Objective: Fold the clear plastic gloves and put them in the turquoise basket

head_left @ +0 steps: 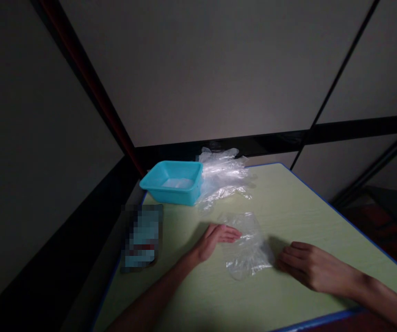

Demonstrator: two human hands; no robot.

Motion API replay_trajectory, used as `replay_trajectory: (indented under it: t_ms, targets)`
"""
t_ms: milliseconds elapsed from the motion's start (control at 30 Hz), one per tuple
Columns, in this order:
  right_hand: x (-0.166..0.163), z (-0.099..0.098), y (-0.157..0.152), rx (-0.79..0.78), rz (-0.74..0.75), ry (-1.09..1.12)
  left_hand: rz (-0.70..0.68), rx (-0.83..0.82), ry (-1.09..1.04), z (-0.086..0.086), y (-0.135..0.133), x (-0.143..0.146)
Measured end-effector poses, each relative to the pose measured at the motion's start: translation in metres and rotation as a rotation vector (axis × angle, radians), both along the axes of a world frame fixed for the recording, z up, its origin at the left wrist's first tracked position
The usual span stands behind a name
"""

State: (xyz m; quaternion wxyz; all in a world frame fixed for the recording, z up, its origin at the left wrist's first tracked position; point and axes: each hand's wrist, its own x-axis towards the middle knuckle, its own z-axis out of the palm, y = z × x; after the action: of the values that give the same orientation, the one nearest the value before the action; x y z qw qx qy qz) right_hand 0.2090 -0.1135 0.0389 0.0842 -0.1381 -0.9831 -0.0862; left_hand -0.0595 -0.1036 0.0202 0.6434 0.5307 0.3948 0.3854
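A clear disposable plastic glove point(245, 258) lies spread on the table in front of me. My left hand point(217, 239) rests on its left part, fingers stretched out flat and pointing right. Just beyond the glove's right edge is my right hand point(300, 265), closed, with its fingers curled under. Those fingertips are hidden, so whether they pinch the edge of the plastic cannot be seen. A loose pile of similar clear gloves point(222, 175) lies at the back of the table, some with finger shapes showing.
Left of the pile stands a turquoise plastic basin point(184, 196) with something whitish inside. A blurred-out flat object point(145, 237) lies at the left edge. The pale green table point(281, 203) has a blue rim, and wall panels rise behind it.
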Motion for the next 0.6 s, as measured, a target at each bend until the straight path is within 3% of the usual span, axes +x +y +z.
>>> replay_trajectory:
  t_ms: [600]
  targets:
    - [-0.0011,-0.0053,0.0012,-0.048,-0.032,0.017,0.01,0.016,0.004,-0.0098,0.0001,0.0014]
